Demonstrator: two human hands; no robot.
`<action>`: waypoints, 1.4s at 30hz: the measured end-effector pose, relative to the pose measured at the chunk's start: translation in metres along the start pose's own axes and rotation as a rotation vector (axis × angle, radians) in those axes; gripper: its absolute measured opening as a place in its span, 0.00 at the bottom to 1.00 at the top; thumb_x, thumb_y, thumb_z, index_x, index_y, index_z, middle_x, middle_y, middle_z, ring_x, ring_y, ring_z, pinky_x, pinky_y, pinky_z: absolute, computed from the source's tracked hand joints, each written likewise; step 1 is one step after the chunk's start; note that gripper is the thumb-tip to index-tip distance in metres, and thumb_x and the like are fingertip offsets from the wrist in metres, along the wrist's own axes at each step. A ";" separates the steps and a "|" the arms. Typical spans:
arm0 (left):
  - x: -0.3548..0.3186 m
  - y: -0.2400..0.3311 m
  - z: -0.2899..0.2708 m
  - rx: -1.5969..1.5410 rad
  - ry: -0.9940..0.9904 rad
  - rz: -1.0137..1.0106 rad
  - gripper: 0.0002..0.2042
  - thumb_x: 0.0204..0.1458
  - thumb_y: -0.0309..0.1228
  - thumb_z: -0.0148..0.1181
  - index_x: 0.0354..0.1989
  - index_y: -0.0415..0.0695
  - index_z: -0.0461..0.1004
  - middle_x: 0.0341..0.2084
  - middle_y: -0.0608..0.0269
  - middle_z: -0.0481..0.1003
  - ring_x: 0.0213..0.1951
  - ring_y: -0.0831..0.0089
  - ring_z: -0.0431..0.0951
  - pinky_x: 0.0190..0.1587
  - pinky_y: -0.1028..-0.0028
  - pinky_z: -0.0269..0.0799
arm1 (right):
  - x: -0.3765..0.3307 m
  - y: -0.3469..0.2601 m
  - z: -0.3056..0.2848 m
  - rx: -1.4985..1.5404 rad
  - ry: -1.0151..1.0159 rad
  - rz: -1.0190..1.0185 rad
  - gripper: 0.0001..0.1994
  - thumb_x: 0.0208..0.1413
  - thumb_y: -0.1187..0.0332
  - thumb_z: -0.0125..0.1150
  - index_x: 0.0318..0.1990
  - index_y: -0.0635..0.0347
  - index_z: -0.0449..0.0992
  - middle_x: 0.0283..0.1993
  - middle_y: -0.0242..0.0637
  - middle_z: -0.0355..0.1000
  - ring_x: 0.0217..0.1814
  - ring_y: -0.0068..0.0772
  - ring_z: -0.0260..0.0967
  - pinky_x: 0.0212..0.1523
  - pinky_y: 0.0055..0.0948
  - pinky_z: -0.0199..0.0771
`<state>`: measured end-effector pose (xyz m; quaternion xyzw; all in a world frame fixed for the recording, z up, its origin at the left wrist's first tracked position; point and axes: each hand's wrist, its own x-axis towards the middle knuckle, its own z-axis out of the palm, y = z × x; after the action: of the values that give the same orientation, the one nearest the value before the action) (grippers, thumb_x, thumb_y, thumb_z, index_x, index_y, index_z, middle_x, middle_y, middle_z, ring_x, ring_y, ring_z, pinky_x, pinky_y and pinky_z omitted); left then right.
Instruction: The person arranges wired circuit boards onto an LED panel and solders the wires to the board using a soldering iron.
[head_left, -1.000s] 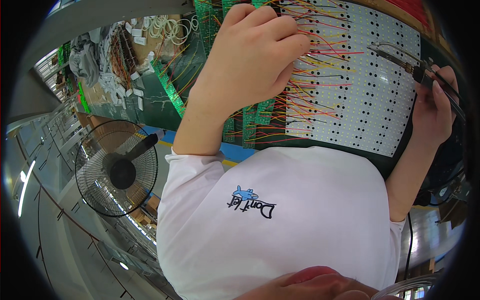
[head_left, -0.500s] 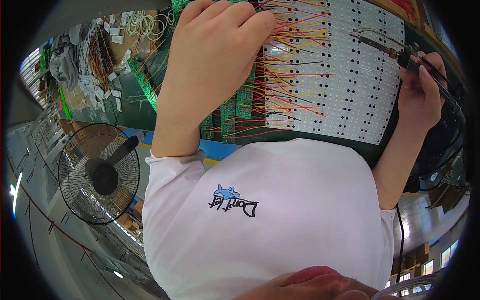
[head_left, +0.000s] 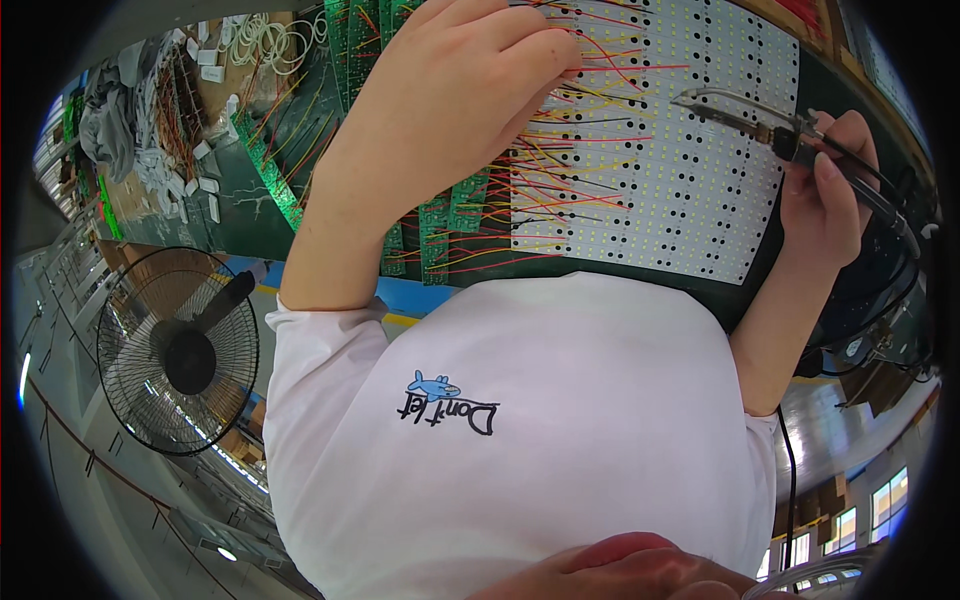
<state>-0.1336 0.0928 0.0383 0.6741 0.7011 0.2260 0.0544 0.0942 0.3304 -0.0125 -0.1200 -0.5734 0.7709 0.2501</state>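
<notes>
My left hand (head_left: 485, 75) is closed over the green circuit boards (head_left: 468, 205), its thumb and fingers pinched at a red wire (head_left: 635, 68) that sticks out to the right. The fingertips themselves are partly hidden. Rows of red, yellow and black wires (head_left: 575, 195) run from the boards onto a white LED panel (head_left: 690, 215) dotted with small yellowish chips and black holes. Wrapped round a soldering iron (head_left: 785, 140) with a thin curved metal tube along it, my right hand (head_left: 830, 195) is at the panel's right edge. The iron's tip points left above the panel.
At the left of the dark green table lie a green board strip (head_left: 268, 175), white connectors with wires (head_left: 185, 120), grey cloth (head_left: 108, 120) and coiled white cable (head_left: 270, 40). A black fan (head_left: 188, 358) stands lower left. Black cables (head_left: 885, 310) hang at right.
Across the picture, my left hand has shifted right, and a red wire now reaches further over the panel from its fingertips. The soldering iron has moved left and slightly down with my right hand.
</notes>
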 end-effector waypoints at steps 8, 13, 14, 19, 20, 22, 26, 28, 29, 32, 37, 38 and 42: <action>0.001 -0.005 -0.001 -0.031 -0.089 -0.044 0.08 0.51 0.26 0.62 0.39 0.44 0.73 0.31 0.61 0.73 0.38 0.60 0.73 0.44 0.63 0.69 | -0.001 0.003 0.006 -0.140 -0.047 0.011 0.11 0.51 0.70 0.62 0.33 0.62 0.65 0.30 0.33 0.64 0.26 0.15 0.55 0.22 0.15 0.51; -0.003 -0.009 0.005 -0.021 -0.028 -0.021 0.09 0.50 0.26 0.63 0.39 0.44 0.73 0.31 0.61 0.73 0.37 0.60 0.73 0.43 0.63 0.69 | -0.001 0.002 0.010 -0.143 -0.062 0.002 0.08 0.54 0.72 0.59 0.33 0.64 0.65 0.28 0.37 0.64 0.28 0.20 0.57 0.27 0.16 0.54; -0.004 -0.010 0.007 -0.034 0.016 0.004 0.09 0.49 0.26 0.63 0.40 0.44 0.73 0.31 0.61 0.73 0.37 0.60 0.73 0.43 0.63 0.70 | -0.001 0.002 0.011 -0.146 -0.064 0.008 0.08 0.54 0.72 0.59 0.33 0.64 0.65 0.28 0.37 0.64 0.28 0.20 0.57 0.27 0.16 0.54; -0.005 -0.013 0.010 -0.064 0.050 0.018 0.10 0.49 0.25 0.63 0.40 0.44 0.73 0.32 0.61 0.74 0.37 0.60 0.74 0.44 0.64 0.70 | -0.001 0.002 0.012 -0.195 -0.025 0.002 0.08 0.54 0.72 0.59 0.32 0.63 0.65 0.27 0.38 0.64 0.26 0.21 0.57 0.25 0.17 0.54; -0.005 -0.013 0.011 -0.070 0.048 0.014 0.10 0.48 0.25 0.63 0.40 0.44 0.73 0.33 0.61 0.75 0.38 0.60 0.74 0.44 0.64 0.70 | -0.001 0.002 0.012 -0.195 -0.027 0.004 0.08 0.54 0.72 0.59 0.32 0.63 0.65 0.27 0.38 0.64 0.26 0.21 0.57 0.25 0.17 0.54; -0.005 -0.012 0.009 -0.061 0.048 0.008 0.10 0.49 0.25 0.63 0.40 0.44 0.73 0.33 0.61 0.75 0.38 0.59 0.74 0.44 0.64 0.70 | -0.001 0.003 0.013 -0.193 -0.027 0.001 0.07 0.54 0.73 0.58 0.32 0.63 0.65 0.28 0.38 0.65 0.27 0.22 0.57 0.25 0.18 0.53; -0.005 -0.014 0.008 -0.063 0.036 0.015 0.10 0.49 0.25 0.63 0.39 0.43 0.73 0.32 0.60 0.74 0.37 0.59 0.74 0.44 0.64 0.70 | 0.000 0.004 0.007 -0.140 -0.040 0.013 0.11 0.53 0.73 0.65 0.35 0.62 0.66 0.32 0.38 0.70 0.27 0.18 0.61 0.26 0.16 0.59; -0.006 -0.014 0.008 -0.072 0.039 0.009 0.09 0.49 0.25 0.63 0.39 0.43 0.72 0.32 0.60 0.74 0.37 0.59 0.74 0.44 0.64 0.70 | 0.002 0.006 0.006 -0.117 -0.076 -0.008 0.11 0.53 0.72 0.64 0.35 0.63 0.66 0.32 0.38 0.69 0.26 0.19 0.61 0.26 0.16 0.58; -0.007 -0.014 0.009 -0.082 0.041 0.005 0.09 0.49 0.25 0.63 0.39 0.43 0.72 0.32 0.60 0.74 0.37 0.59 0.73 0.44 0.64 0.70 | 0.001 0.005 0.007 -0.118 -0.077 -0.007 0.11 0.53 0.72 0.64 0.35 0.63 0.66 0.32 0.38 0.69 0.26 0.19 0.61 0.26 0.16 0.58; -0.006 -0.014 0.007 -0.042 0.003 0.010 0.09 0.49 0.25 0.63 0.38 0.43 0.72 0.31 0.60 0.73 0.37 0.59 0.73 0.43 0.63 0.70 | 0.000 0.005 0.010 -0.166 -0.070 -0.002 0.11 0.53 0.72 0.64 0.35 0.63 0.66 0.31 0.37 0.69 0.26 0.19 0.61 0.25 0.15 0.59; -0.007 -0.014 0.009 -0.059 0.041 0.017 0.09 0.49 0.25 0.63 0.38 0.43 0.72 0.30 0.60 0.73 0.36 0.59 0.73 0.43 0.63 0.69 | -0.001 0.001 0.013 -0.212 -0.041 0.027 0.12 0.52 0.71 0.65 0.36 0.64 0.67 0.30 0.36 0.68 0.27 0.18 0.64 0.25 0.14 0.60; -0.007 -0.014 0.009 -0.073 0.031 0.009 0.08 0.49 0.24 0.63 0.38 0.43 0.72 0.30 0.60 0.73 0.36 0.59 0.73 0.42 0.63 0.69 | -0.001 0.002 0.013 -0.210 -0.041 0.029 0.12 0.52 0.71 0.65 0.36 0.64 0.67 0.30 0.36 0.68 0.27 0.18 0.64 0.25 0.14 0.60; -0.007 -0.015 0.010 -0.058 0.038 0.011 0.09 0.49 0.24 0.63 0.38 0.43 0.72 0.30 0.60 0.72 0.36 0.59 0.73 0.43 0.63 0.69 | 0.000 0.004 0.014 -0.234 -0.037 0.021 0.11 0.52 0.71 0.65 0.35 0.64 0.67 0.29 0.36 0.68 0.26 0.18 0.63 0.24 0.14 0.60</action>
<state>-0.1430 0.0890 0.0215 0.6715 0.6916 0.2592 0.0592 0.0864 0.3182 -0.0123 -0.1400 -0.6627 0.7033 0.2157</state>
